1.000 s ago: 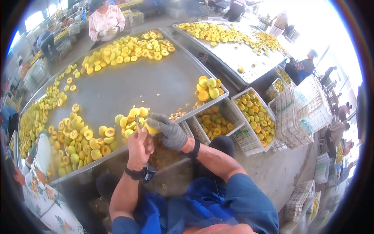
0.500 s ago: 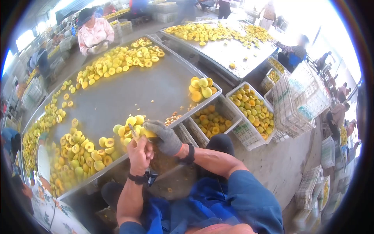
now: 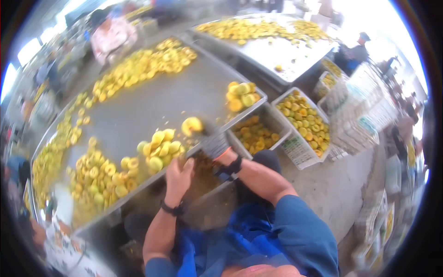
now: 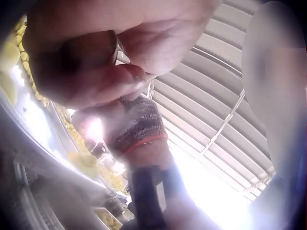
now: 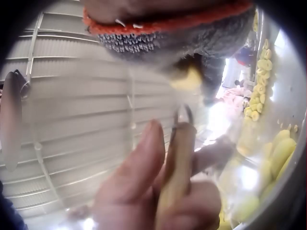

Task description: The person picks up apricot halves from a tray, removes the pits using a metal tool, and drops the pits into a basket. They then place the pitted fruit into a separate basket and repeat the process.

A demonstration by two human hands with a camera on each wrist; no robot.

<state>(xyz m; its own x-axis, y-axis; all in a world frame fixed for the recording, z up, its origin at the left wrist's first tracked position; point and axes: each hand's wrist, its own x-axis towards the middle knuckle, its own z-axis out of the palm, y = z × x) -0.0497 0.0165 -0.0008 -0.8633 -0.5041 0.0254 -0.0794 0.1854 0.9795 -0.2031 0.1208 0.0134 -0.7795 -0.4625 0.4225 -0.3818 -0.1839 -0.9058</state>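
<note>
My bare left hand is at the near edge of the metal table. In the right wrist view its fingers and thumb grip the wooden handle of a small pitting tool, its metal tip upward. My right hand, in a grey knit glove with an orange cuff, is blurred, off to the right over the table edge. At its fingertips it holds a yellow peach half; the right wrist view shows only a piece of it under the glove. Left of the hands lies a small heap of peach halves.
More peach halves are piled along the metal table, with a small group at its right corner. Crates of peaches stand at the right, beside stacked white crates. Another person stands across the table.
The right hand has moved right, away from the left hand, carrying the peach half. The left hand has shifted slightly right, and the tool no longer shows in the head view.
</note>
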